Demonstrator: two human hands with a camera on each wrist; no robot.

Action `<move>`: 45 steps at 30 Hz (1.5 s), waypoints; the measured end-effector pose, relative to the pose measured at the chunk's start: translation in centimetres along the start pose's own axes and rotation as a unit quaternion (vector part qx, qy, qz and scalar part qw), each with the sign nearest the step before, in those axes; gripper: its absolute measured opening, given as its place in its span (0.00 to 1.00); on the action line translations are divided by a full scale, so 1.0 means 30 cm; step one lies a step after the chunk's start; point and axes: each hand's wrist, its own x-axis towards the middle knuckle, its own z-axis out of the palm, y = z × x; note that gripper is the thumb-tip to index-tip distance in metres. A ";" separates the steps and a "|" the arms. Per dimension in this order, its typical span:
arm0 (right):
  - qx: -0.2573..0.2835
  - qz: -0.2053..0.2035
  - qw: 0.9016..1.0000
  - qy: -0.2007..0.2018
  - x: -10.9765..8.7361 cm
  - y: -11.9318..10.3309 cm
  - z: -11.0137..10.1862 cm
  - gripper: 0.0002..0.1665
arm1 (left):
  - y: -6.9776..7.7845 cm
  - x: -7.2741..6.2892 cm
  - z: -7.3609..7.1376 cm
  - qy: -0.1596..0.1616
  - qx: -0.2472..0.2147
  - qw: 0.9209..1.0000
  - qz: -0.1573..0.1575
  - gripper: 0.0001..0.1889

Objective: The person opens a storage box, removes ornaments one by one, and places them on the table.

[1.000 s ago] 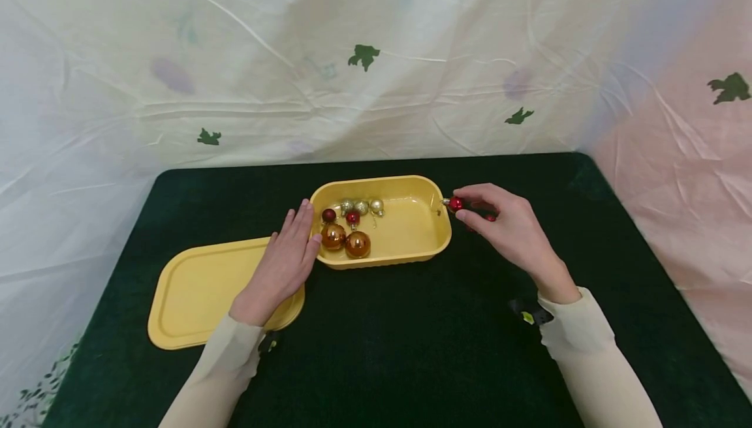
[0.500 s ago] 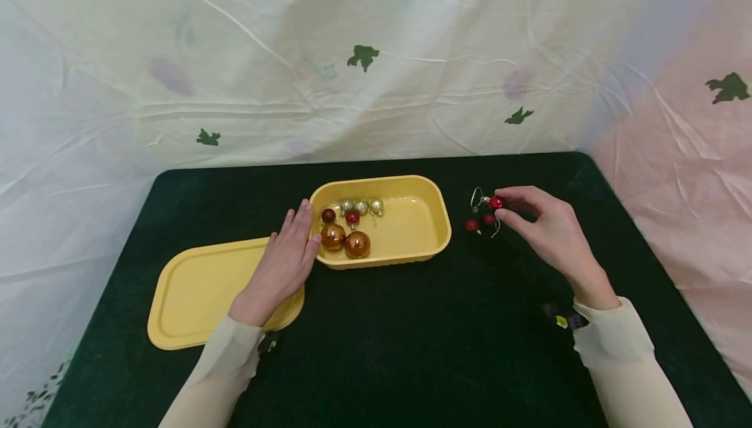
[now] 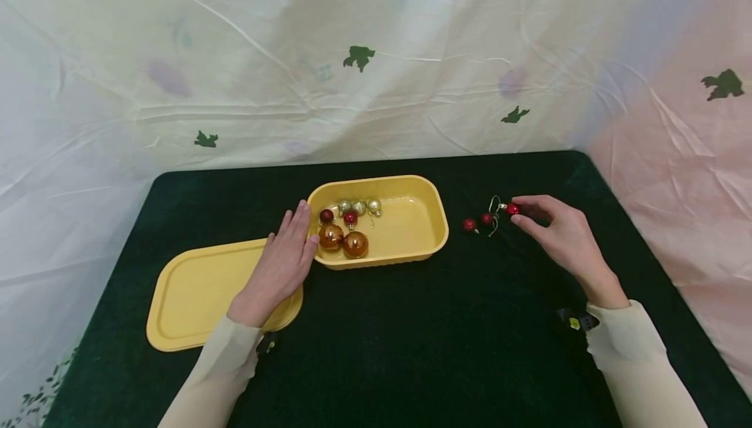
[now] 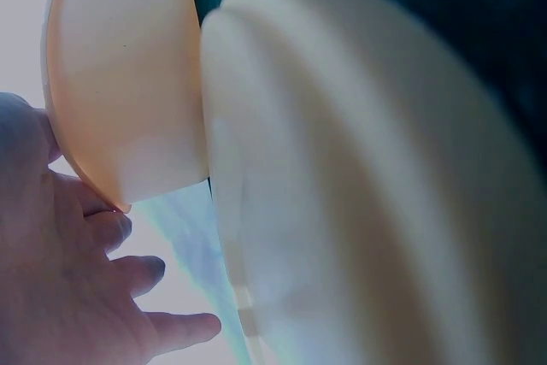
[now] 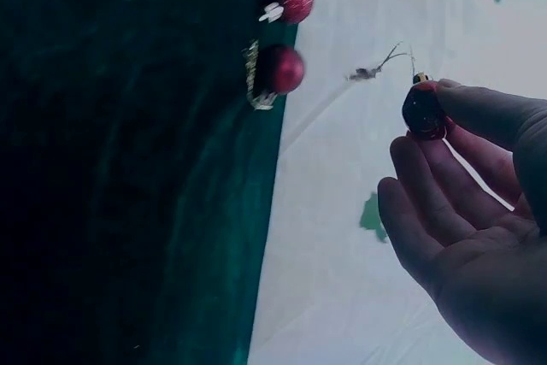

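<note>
Right hand [image 3: 561, 235]: I read thumb and fingertips closed together on one small red ball [image 3: 513, 209], cap pointing toward the box. A thin string loop [image 3: 495, 202] runs from the cap. The right wrist view confirms the pinch; the other fingers are bent loosely below it.

Just beside, on the dark green bench [image 3: 411, 336], lie two more small red balls [image 3: 487, 218] [image 3: 469, 225], between the right hand and the box. I cannot tell whether the string touches the nearer one.

Left hand [image 3: 283, 258]: fingers straight, gripping nothing, laid against the left end of the yellow box [image 3: 405, 180]. Its wrist passes over the yellow lid [image 3: 200, 294], which lies flat left of the box; contact with the lid I cannot make out.

Box contents, all in the left half: three small gold balls [image 3: 360, 207] in a row at the back, a red ball [image 3: 350, 218] and a dark red ball [image 3: 326, 216] in the middle, two large amber balls [image 3: 356, 244] [image 3: 331, 237] in front.

Behind the bench I note a pale cloth [image 3: 282, 76] with green patches.
</note>
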 end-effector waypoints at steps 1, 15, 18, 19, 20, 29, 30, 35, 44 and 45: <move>0.001 0.004 1.000 -0.002 0.001 0.006 0.000 0.22 | -0.001 0.000 0.000 0.001 0.000 1.000 0.001 0.36; -0.024 0.043 0.998 -0.027 0.030 0.105 0.007 0.25 | -0.001 -0.002 -0.004 0.000 -0.003 1.000 0.002 0.35; -0.026 0.042 0.998 -0.038 0.036 0.130 0.012 0.24 | 0.000 -0.003 -0.004 -0.001 -0.003 1.000 0.001 0.35; -0.028 0.040 0.998 -0.041 0.038 0.138 0.014 0.24 | -0.001 -0.003 -0.004 -0.001 -0.004 1.000 0.001 0.35; -0.028 0.038 0.998 -0.044 0.041 0.146 0.017 0.24 | -0.001 -0.003 -0.004 -0.001 -0.004 1.000 0.001 0.35; -0.033 0.047 0.994 -0.089 0.070 0.182 0.035 0.24 | 0.000 -0.004 -0.006 0.000 -0.006 1.000 0.003 0.35; -0.033 0.048 0.994 -0.093 0.071 0.182 0.035 0.24 | 0.000 -0.004 -0.007 -0.001 -0.006 1.000 0.004 0.36; -0.036 0.055 0.992 -0.105 0.075 0.182 0.040 0.25 | 0.001 -0.004 -0.006 -0.001 -0.005 1.000 0.001 0.36; -0.038 0.057 0.991 -0.115 0.070 0.186 0.041 0.25 | -0.001 -0.004 -0.003 -0.002 -0.008 1.000 0.001 0.36; -0.038 0.056 0.991 -0.115 0.069 0.186 0.040 0.25 | -0.001 -0.004 -0.003 -0.002 -0.008 1.000 0.001 0.36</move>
